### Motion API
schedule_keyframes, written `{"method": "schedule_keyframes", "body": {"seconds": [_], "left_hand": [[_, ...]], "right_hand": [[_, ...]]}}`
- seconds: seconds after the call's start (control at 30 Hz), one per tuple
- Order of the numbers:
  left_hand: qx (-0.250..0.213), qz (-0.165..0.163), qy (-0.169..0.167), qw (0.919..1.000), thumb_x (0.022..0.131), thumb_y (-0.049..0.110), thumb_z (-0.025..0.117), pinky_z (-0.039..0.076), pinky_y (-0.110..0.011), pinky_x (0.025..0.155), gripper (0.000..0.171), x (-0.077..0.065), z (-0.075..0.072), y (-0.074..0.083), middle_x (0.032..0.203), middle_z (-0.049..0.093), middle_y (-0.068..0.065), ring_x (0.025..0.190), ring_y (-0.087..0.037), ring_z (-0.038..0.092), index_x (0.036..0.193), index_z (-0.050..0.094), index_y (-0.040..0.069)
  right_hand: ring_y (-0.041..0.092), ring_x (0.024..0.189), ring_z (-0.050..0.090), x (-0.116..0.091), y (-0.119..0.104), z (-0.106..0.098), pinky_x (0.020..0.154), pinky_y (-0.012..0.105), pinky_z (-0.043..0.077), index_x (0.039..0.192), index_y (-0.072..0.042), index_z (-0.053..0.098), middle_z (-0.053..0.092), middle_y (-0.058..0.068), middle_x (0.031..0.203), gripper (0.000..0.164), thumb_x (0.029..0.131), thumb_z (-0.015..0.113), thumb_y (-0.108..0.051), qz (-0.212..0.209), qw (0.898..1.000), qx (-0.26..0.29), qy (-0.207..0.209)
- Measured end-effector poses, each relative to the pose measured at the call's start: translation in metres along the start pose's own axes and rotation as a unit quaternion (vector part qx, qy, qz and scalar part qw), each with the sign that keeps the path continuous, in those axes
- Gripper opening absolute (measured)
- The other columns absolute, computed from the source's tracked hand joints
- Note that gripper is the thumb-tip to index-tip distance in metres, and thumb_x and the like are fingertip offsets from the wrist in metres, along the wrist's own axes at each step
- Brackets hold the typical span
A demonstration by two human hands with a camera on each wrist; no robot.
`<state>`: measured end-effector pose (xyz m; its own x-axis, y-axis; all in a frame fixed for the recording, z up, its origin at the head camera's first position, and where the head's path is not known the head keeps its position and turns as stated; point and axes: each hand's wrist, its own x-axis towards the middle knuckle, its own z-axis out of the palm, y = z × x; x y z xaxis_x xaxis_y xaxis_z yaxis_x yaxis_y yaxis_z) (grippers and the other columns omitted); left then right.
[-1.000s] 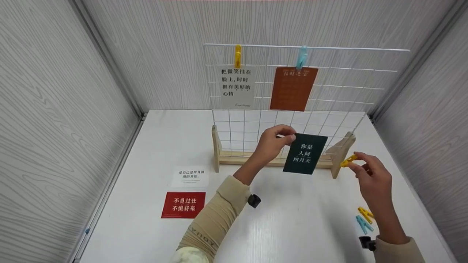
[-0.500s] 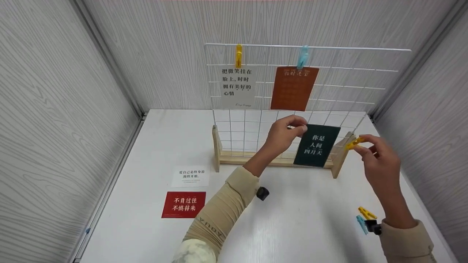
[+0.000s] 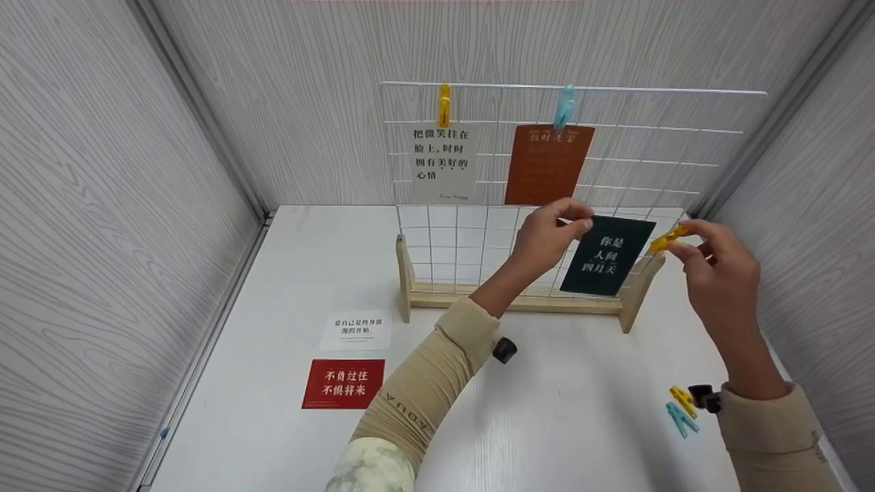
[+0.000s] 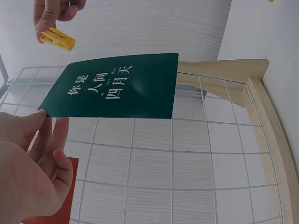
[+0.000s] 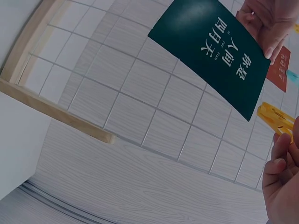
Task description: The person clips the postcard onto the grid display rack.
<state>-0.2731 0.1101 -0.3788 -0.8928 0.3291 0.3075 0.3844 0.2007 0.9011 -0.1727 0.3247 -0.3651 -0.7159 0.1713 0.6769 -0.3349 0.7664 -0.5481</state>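
My left hand (image 3: pixel 543 239) pinches a dark green card (image 3: pixel 608 263) with white characters by its upper left corner. The card hangs in front of the lower right part of a white wire grid (image 3: pixel 456 246). Just right of it, my right hand (image 3: pixel 724 273) pinches a yellow clothespin (image 3: pixel 668 238) between thumb and fingers. In the right wrist view the tip of this yellow clothespin (image 5: pixel 275 117) points toward the edge of the green card (image 5: pixel 219 51), with a small gap between. The left wrist view shows the green card (image 4: pixel 117 88) held at one corner.
On the grid hang a white card (image 3: pixel 443 184) under a yellow clothespin (image 3: pixel 445 106) and an orange-brown card (image 3: pixel 549 167) under a blue one. Wooden feet (image 3: pixel 405 280) carry the grid. A white card (image 3: pixel 355 331) and a red card (image 3: pixel 343 384) lie left; loose clothespins (image 3: pixel 681 419) lie right.
Both hands have risen and shifted right, the left with the green card and the right with the yellow clothespin. The hung cards have stayed in place.
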Motion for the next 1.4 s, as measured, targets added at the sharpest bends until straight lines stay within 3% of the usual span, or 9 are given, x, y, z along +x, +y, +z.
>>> {"method": "schedule_keyframes", "body": {"seconds": [0.57, 0.77, 1.0, 1.2, 1.4], "left_hand": [[-0.033, 0.04, 0.001, 0.9986, 0.1, 0.017, 0.063, 0.052, -0.016, 0.082, 0.018, 0.009, 0.002, 0.011, 0.105, 0.07, 0.005, 0.085, -0.003, 0.067, 0.118, 0.069, 0.016], [-0.017, 0.042, 0.006, 0.9989, 0.1, 0.018, 0.064, 0.051, -0.016, 0.081, 0.016, 0.016, 0.004, 0.018, 0.102, 0.071, 0.006, 0.083, -0.001, 0.067, 0.115, 0.07, 0.018], [-0.012, 0.058, 0.013, 0.9982, 0.101, 0.017, 0.063, 0.051, -0.014, 0.081, 0.016, 0.024, 0.01, 0.027, 0.102, 0.07, 0.005, 0.084, -0.001, 0.066, 0.115, 0.07, 0.017], [0.003, 0.067, 0.027, 0.9974, 0.1, 0.016, 0.063, 0.051, -0.012, 0.08, 0.016, 0.034, 0.011, 0.036, 0.106, 0.07, 0.005, 0.086, -0.001, 0.065, 0.115, 0.07, 0.016], [0.046, 0.054, 0.027, 0.9971, 0.101, 0.02, 0.062, 0.049, -0.01, 0.078, 0.017, 0.044, 0.014, 0.05, 0.109, 0.071, 0.008, 0.089, 0.0, 0.062, 0.117, 0.07, 0.02]], "right_hand": [[-0.002, 0.075, 0.04, 0.016, -0.002, -0.002, 0.064, 0.008, 0.035, 0.122, -0.004, 0.069, 0.066, 0.012, 0.105, 0.031, 0.093, 0.072, -0.011, -0.001, 1.0, -0.012, 0.013], [-0.005, 0.075, 0.039, 0.031, -0.006, -0.005, 0.065, 0.008, 0.034, 0.119, 0.001, 0.069, 0.066, 0.015, 0.103, 0.03, 0.09, 0.073, -0.007, -0.029, 0.999, -0.01, 0.027], [-0.008, 0.075, 0.037, 0.045, -0.032, -0.01, 0.066, 0.008, 0.032, 0.115, 0.007, 0.069, 0.066, 0.021, 0.106, 0.025, 0.091, 0.072, -0.001, -0.039, 0.998, 0.002, 0.048], [-0.007, 0.077, 0.039, 0.062, -0.023, -0.006, 0.068, 0.012, 0.033, 0.113, 0.001, 0.073, 0.068, 0.017, 0.108, 0.022, 0.093, 0.072, -0.008, -0.047, 0.997, -0.007, 0.054], [-0.005, 0.078, 0.042, 0.078, -0.024, -0.006, 0.072, 0.013, 0.036, 0.111, 0.002, 0.074, 0.07, 0.017, 0.107, 0.022, 0.095, 0.07, -0.012, -0.038, 0.996, -0.007, 0.076]]}}
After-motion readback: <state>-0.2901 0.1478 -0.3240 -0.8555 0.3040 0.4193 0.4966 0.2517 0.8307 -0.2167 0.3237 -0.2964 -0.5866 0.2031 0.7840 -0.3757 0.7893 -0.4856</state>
